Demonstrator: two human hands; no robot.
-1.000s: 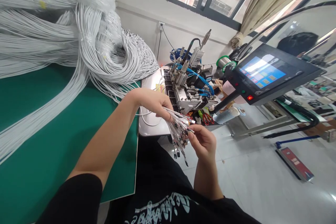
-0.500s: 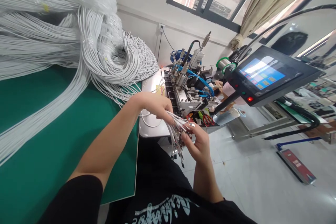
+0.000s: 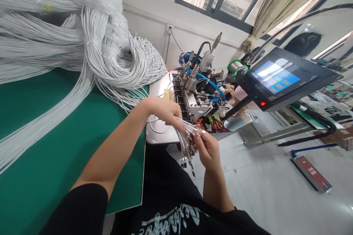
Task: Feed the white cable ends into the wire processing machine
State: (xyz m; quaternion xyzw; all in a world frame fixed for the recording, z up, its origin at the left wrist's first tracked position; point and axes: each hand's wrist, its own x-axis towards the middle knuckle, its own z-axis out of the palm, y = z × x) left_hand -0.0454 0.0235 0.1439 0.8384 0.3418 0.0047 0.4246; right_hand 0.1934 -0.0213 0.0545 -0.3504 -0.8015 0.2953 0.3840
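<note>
My left hand (image 3: 162,111) is closed round a bundle of thin white cables (image 3: 185,140) whose metal-tipped ends hang down past the table edge. My right hand (image 3: 207,147) is just right of those ends, fingers curled, pinching at the connector tips. Both hands hover over my lap, in front of the small wire-processing machine (image 3: 199,91).
Large heaps of white cable (image 3: 82,47) lie across the green table (image 3: 55,147) at left. A touch-screen panel (image 3: 278,77) on a black arm stands at right. Red-handled scissors (image 3: 217,124) lie by the machine. Grey floor spreads at lower right.
My right hand has risen slightly and closed in on the cable ends, from a looser grip below them to a pinch at the tips. My left hand has barely moved.
</note>
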